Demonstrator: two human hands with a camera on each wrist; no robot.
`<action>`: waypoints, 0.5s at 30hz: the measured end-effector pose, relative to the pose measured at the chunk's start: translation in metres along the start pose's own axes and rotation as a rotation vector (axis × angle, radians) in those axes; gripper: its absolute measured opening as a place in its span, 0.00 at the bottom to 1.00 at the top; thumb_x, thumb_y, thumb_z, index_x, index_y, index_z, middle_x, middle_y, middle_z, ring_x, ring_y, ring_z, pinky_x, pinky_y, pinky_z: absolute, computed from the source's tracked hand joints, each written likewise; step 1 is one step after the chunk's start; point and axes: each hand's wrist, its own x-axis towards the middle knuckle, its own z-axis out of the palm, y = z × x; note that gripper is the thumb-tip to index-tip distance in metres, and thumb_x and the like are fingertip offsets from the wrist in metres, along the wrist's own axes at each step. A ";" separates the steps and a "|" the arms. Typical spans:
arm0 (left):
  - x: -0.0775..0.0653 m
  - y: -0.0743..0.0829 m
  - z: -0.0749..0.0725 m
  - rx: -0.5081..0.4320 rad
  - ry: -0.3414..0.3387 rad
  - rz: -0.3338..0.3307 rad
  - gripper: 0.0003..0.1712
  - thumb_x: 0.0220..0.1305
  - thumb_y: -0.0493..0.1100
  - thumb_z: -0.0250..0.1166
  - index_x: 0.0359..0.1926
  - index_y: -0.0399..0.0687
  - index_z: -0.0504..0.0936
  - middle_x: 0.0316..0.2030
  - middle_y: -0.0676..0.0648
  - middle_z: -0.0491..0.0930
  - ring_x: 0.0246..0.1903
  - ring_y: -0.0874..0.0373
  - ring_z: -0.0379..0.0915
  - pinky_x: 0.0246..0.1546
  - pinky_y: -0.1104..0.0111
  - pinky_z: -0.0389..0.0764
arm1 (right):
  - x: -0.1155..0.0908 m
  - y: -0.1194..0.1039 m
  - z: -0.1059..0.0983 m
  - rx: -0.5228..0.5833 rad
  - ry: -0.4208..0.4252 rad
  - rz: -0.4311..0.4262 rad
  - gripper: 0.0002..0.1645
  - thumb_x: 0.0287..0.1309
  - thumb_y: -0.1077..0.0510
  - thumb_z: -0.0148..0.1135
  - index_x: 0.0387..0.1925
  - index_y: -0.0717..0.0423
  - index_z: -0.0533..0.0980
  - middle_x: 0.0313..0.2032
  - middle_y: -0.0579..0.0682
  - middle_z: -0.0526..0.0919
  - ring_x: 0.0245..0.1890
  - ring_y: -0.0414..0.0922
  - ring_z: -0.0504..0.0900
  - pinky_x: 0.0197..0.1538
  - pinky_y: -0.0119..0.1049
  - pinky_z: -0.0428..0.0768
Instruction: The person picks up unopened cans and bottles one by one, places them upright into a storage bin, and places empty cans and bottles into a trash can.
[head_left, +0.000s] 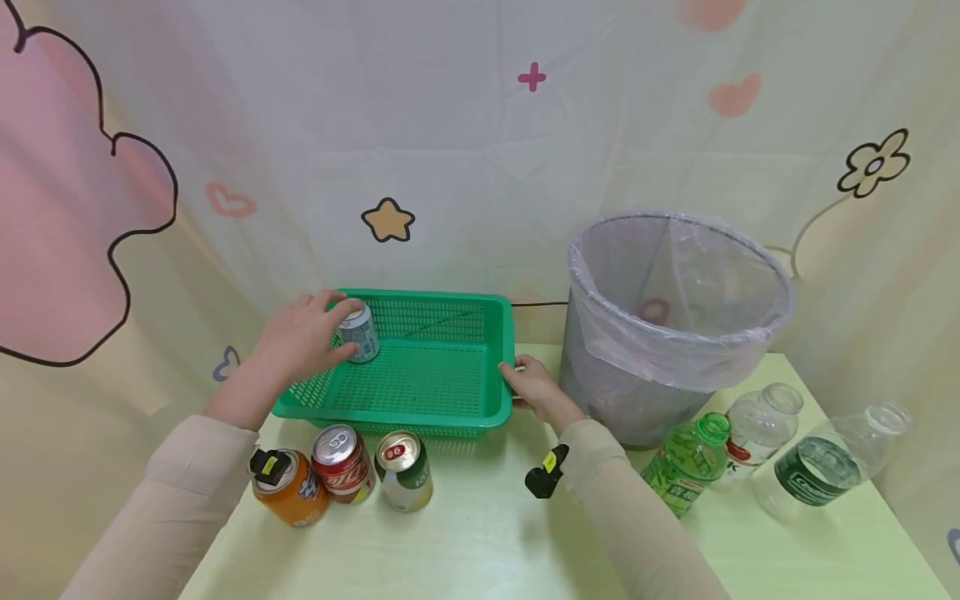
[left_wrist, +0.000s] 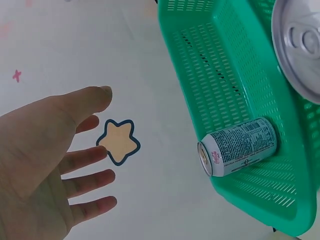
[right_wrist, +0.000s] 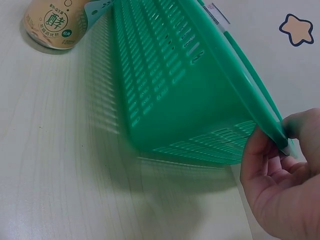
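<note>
Counts four cylindrical metal drink cans point(head_left: 347, 471) at left: one silver-white can point(head_left: 360, 339) far, inside one rectangular green plastic basket point(head_left: 435, 375); one orange can point(head_left: 297, 500), one red can point(head_left: 351, 477) and one green-and-beige can point(head_left: 407, 483) near. Adds one round grey mesh bin point(head_left: 622, 404) with one translucent plastic liner point(head_left: 667, 350) far right. Includes three plastic bottles point(head_left: 750, 437) near right: one green bottle point(head_left: 686, 465), two clear bottles point(head_left: 817, 471).

Mesh bin point(head_left: 603, 392) set at back right of the pale wood-grain table point(head_left: 480, 542), lined with a translucent bag point(head_left: 660, 354) folded over the rim. Three bottles grouped just beside it, toward the right: green bottle point(head_left: 686, 467), red-marked clear bottle point(head_left: 753, 425), dark-labelled clear bottle point(head_left: 817, 471). Curtain point(head_left: 450, 125) hung behind, printed with a star point(head_left: 388, 220), hearts, a cross point(head_left: 532, 77) and a flower point(head_left: 873, 164).
</note>
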 end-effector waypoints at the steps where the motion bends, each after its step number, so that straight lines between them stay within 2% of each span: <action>1: -0.002 0.001 0.001 -0.001 0.001 0.002 0.34 0.52 0.55 0.61 0.59 0.53 0.63 0.57 0.40 0.61 0.49 0.41 0.63 0.43 0.49 0.69 | 0.000 0.000 0.000 0.000 0.000 0.001 0.17 0.61 0.53 0.45 0.47 0.60 0.62 0.47 0.66 0.69 0.45 0.59 0.74 0.38 0.41 0.78; 9: -0.019 0.004 0.010 -0.047 0.062 0.019 0.42 0.49 0.57 0.62 0.63 0.54 0.55 0.61 0.41 0.55 0.51 0.38 0.61 0.43 0.46 0.68 | 0.000 -0.001 -0.001 0.004 -0.002 0.009 0.17 0.61 0.52 0.45 0.46 0.60 0.62 0.48 0.66 0.69 0.45 0.59 0.74 0.41 0.45 0.77; 15: -0.034 0.008 0.019 -0.060 0.092 0.025 0.46 0.46 0.59 0.63 0.64 0.50 0.53 0.61 0.40 0.56 0.50 0.38 0.63 0.46 0.45 0.65 | 0.000 0.001 -0.001 -0.002 -0.012 -0.001 0.17 0.61 0.53 0.45 0.46 0.60 0.62 0.47 0.66 0.69 0.45 0.58 0.74 0.38 0.41 0.78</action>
